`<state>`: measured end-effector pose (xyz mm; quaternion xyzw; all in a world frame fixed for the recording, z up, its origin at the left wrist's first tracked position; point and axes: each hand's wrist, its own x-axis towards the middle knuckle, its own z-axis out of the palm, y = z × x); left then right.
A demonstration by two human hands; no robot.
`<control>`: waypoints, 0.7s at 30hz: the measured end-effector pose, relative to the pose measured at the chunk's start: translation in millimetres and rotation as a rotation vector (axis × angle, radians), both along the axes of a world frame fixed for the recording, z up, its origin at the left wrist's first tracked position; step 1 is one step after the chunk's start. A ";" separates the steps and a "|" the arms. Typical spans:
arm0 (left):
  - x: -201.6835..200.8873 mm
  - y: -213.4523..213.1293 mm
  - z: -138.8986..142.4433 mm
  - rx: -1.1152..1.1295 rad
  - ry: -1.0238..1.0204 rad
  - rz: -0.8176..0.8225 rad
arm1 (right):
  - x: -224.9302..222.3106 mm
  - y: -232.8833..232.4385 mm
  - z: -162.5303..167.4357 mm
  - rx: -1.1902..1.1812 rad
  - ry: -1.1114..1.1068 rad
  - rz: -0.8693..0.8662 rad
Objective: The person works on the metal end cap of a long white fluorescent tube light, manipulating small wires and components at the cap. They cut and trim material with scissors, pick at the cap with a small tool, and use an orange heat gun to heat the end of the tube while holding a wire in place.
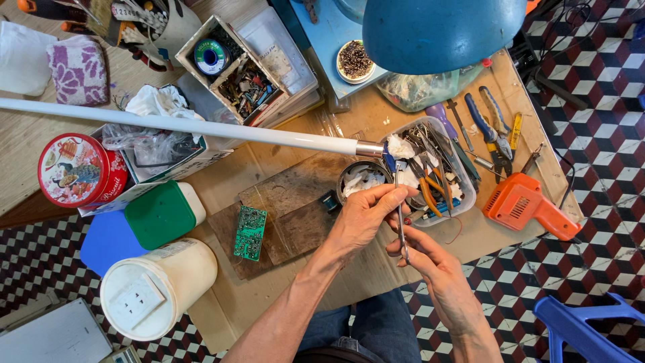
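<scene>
Pinching slim metal tweezers (401,222) between both hands: left hand (363,218) fingers closed near the upper end, right hand (430,265) gripping the lower end. Tweezers point away toward the white tube's metal cap (369,148), just beyond the left fingers.

A green circuit board (250,232), an orange heat gun (527,205) and a red round tin (79,170) lie about.

Cluttered low worktop on a patterned tile floor

The floor (605,87) is tiled in a red, black and white cube pattern. A wooden worktop (40,134) with cardboard sheets spread over it fills the middle. A blue lamp shade (440,30) hangs above it, and a blue plastic stool (578,326) stands at lower right.
</scene>
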<state>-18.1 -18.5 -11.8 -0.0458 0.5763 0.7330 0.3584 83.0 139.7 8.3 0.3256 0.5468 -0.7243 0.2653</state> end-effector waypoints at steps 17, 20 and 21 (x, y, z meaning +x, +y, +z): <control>-21.6 7.3 -12.8 0.051 -0.138 0.313 | -40.8 -0.9 -23.2 0.043 0.061 0.053; -24.2 7.1 -16.6 0.143 -0.202 0.335 | -43.1 -1.6 -23.9 0.043 0.067 0.044; -24.8 6.9 -17.7 0.176 -0.220 0.342 | -43.8 -2.0 -23.7 0.042 0.068 0.042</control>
